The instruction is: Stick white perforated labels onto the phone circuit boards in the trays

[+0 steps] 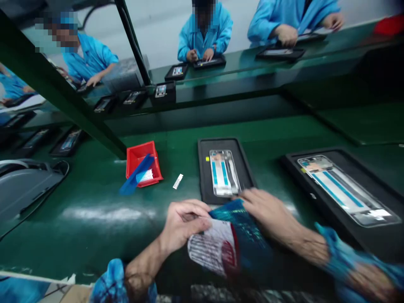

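Note:
My left hand [184,223] pinches the near edge of a white sheet [213,248] printed with rows of small strips and a red patch. A blue film [244,231] lies over its right side, and my right hand [268,212] presses on that film. Both hands are blurred by motion. Just beyond them a black tray [204,176] holds a phone frame [223,172] with two blue strips. One small white strip [178,181] lies loose on the green belt.
A red bin [142,162] with a blue film sticking out stands at the left. A second black tray [362,235] with a phone frame sits at the right. A grey machine [22,185] is at far left. People in blue coats work across the line.

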`<state>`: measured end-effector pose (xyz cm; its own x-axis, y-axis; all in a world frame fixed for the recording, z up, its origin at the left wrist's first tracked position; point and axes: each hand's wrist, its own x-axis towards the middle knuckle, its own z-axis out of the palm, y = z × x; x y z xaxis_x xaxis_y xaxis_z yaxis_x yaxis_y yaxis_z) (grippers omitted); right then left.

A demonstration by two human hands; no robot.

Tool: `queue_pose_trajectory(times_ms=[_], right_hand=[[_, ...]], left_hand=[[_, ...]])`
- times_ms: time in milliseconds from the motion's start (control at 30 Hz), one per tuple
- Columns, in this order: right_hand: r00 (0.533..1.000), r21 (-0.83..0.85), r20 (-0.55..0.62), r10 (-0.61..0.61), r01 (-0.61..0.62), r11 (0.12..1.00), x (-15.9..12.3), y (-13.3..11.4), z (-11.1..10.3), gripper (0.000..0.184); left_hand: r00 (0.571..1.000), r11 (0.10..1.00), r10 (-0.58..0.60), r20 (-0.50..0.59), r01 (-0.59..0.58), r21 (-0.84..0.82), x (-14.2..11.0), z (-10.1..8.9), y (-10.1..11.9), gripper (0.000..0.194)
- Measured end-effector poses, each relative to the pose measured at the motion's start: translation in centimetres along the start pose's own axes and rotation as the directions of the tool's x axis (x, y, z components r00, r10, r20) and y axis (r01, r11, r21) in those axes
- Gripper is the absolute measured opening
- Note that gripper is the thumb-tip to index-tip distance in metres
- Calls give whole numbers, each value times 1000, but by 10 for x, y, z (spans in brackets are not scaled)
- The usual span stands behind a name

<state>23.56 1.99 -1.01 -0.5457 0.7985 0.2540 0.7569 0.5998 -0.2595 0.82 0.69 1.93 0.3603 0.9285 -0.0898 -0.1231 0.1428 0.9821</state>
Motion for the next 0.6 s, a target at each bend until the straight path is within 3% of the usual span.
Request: queue_pose_trajectory(times_ms=[167, 300, 400, 500, 600], right_hand=[[981, -137, -130, 142, -159, 978, 99, 49, 12, 23], [933, -141, -262, 246, -289, 947, 136, 59, 18, 25], [929, -132, -255, 269, -309, 942, 122, 66, 6, 26], [915, -137, -200, 351, -381, 915, 76, 94, -30, 24], [799, -151, -214, 562, -596, 789, 14, 134, -71, 25]], left_hand=[[994, 991, -32, 104, 18, 132, -4, 7, -14, 12], [993, 973, 8, 119, -35, 227, -4, 3, -12, 14], [989, 958, 35, 144, -74, 276, -4, 3, -9, 15], [980, 947, 42, 192, -100, 304, -5, 8, -8, 15], [968, 941, 42, 246, -121, 315, -6, 12, -7, 14]])
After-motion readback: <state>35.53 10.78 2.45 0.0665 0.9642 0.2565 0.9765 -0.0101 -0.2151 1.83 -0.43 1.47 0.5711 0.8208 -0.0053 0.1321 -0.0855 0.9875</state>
